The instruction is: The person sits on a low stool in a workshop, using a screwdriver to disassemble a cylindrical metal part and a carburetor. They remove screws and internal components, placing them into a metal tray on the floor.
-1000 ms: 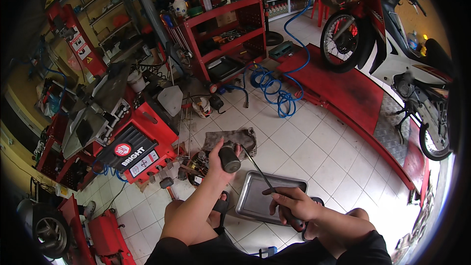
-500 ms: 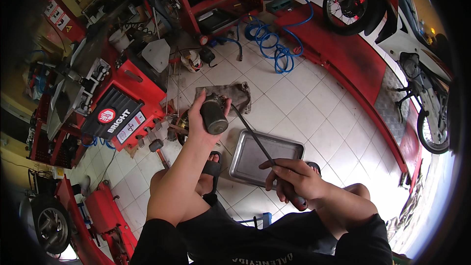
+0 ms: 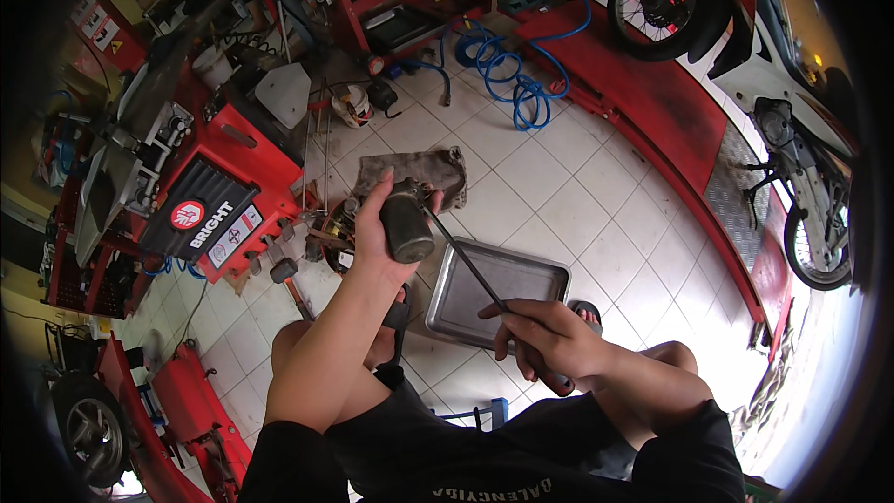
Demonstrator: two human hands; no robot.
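My left hand (image 3: pixel 374 231) is wrapped round a dark, grimy cylindrical motor (image 3: pixel 410 231), its rounded end tilted down toward me. In my right hand (image 3: pixel 557 340) is a long screwdriver (image 3: pixel 470 267), its handle mostly hidden by the palm. The thin dark shaft slants up and left to the far end of the motor, where the tip is hidden or too small to make out. Below the shaft a shallow metal tray (image 3: pixel 549 281) lies on the floor between my feet.
A dirty grey cloth (image 3: pixel 414 170) lies beyond the motor. At left stands a red machine (image 3: pixel 265 163), with a hammer (image 3: pixel 291 281) near its base. A coiled blue hose (image 3: pixel 507 74) lies farther off, beside a red lift platform (image 3: pixel 643 98) with a motorcycle (image 3: pixel 782 121).
My view has shifted slightly, so the floor and machines sit a little differently. Both hands keep their holds, and the screwdriver shaft stays at the motor's far end.
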